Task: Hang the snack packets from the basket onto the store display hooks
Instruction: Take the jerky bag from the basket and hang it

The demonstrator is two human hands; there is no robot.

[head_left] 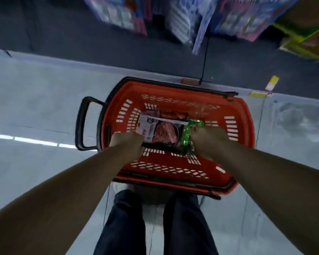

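A red plastic basket (pixel 234 155) with black handles stands on the floor in front of my legs. Inside it lie red and white snack packets (pixel 162 129). My right hand (pixel 208 142) is inside the basket, shut on a green snack packet (pixel 189 133) held upright at the right of the pile. My left hand (pixel 126 144) reaches into the basket at the left edge of the red and white packets, fingers curled onto them; its grip is hidden under the hand. Blurred hanging packets (pixel 182 17) on the display show at the top.
The pale floor (pixel 35 107) spreads to the left and right of the basket. A dark shelf base (pixel 118 52) runs across behind it. Yellow boxes (pixel 306 39) sit at the upper right, and yellow tags (pixel 272 82) lie near the shelf's foot.
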